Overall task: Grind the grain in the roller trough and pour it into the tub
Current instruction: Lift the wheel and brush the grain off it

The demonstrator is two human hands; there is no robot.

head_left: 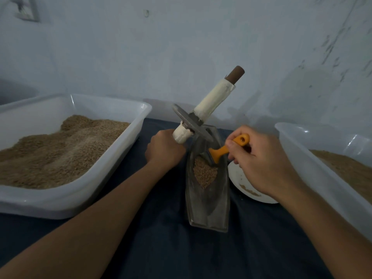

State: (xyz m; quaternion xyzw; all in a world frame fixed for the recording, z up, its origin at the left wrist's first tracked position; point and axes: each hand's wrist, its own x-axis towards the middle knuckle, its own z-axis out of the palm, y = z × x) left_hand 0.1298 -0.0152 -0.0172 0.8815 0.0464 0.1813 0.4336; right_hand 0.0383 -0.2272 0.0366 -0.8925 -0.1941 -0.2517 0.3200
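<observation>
Forearms are seen entering from the bottom edge, converging on the roller trough [208, 198], a narrow boat-shaped metal channel set lengthwise at centre on the dark cloth-covered table [261, 248]. Its near end is bare; the grain [205, 174] is gathered as a small heap approx. mid-trough, toward the far half, presumably swept together there so it can be tipped out in one go.

R hand [261, 164] is closed in a pinch on the orange-handled brush [229, 149], thumb and fingers curled round the handle, bristle end angled down into the trough at approx. 10 o'clock from the hand. Bristles are just beside or touching the far edge of the heap; which cannot be told. The heap lies at approx. 8 o'clock from this hand, near. A white plate [241, 184] w/ a few grain scraps is partly hidden under the R hand, just beside the trough's R wall.

L hand [165, 150] is wrapped in a fist round the lower white-taped handle of the roller wheel [191, 122]. The wheel is held lifted and tilted, its upper handle pointing to 1 o'clock, prob. to keep the disc clear so the brush can reach beneath. The heap lies at approx. 4 o'clock from this hand, near, not touching.

Left tub [80, 198], at 9 o'clock, is largely filled w/ tan grain or meal. Right tub [322, 168], at 3 o'clock, holds a lower layer. Which is the destination cannot be told. Pale wall [181, 47] is behind.
</observation>
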